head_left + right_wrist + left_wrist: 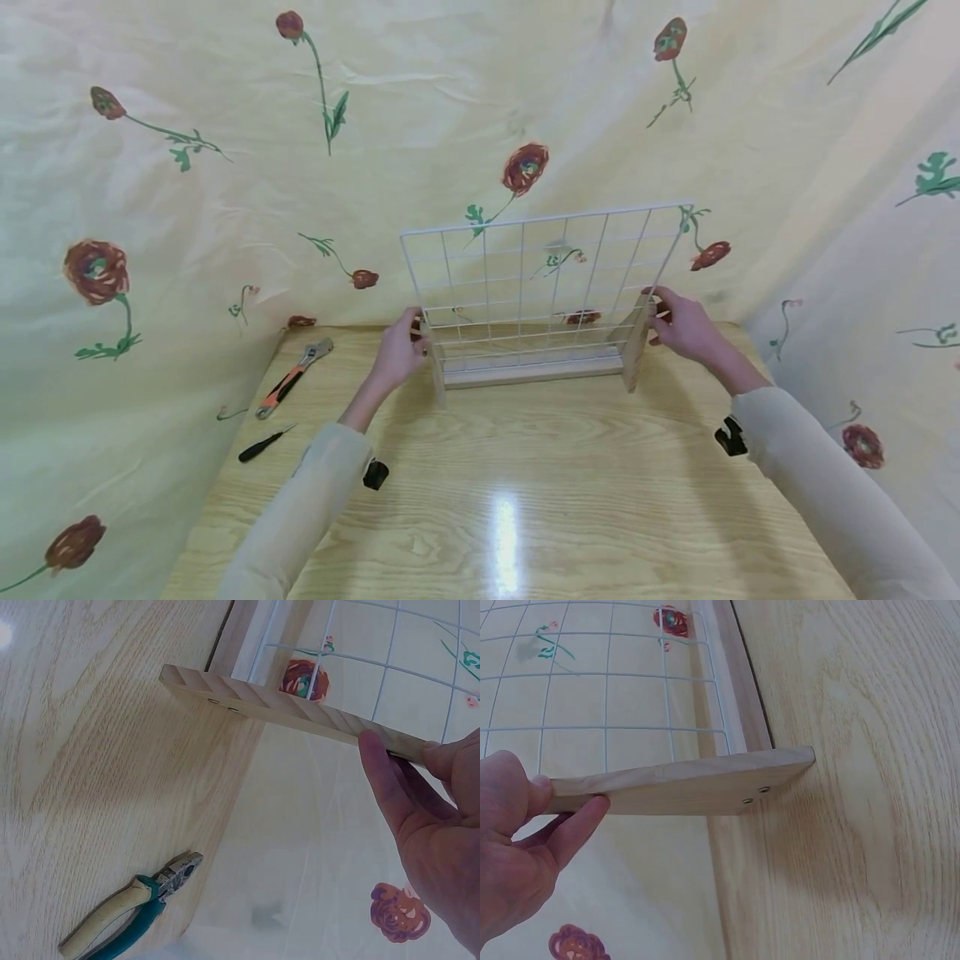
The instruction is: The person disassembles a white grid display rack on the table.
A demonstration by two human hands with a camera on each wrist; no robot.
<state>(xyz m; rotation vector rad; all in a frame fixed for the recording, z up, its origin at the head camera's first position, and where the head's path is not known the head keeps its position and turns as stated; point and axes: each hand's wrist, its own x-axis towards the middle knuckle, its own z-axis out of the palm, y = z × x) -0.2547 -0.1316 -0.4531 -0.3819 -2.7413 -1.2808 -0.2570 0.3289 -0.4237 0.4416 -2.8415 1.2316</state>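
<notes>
A white wire grid (547, 219) stands upright in a wooden stand at the back of the table. The stand has a left side panel (682, 780), a right side panel (300, 712) and a low crosspiece (532, 372) between them. My left hand (397, 348) pinches the upper end of the left panel between thumb and fingers. On the other side, my right hand (684, 327) grips the top of the right panel in the same way. Two screw heads (763, 790) show on the left panel's outer face, and two more on the right one.
On the left of the wooden table (570, 483) lie an adjustable wrench (291, 381) with orange-black handle and a black screwdriver (262, 446). Pliers (154, 888) lie on the right, seen in the right wrist view. Flower-patterned cloth (420, 150) hangs behind and at both sides.
</notes>
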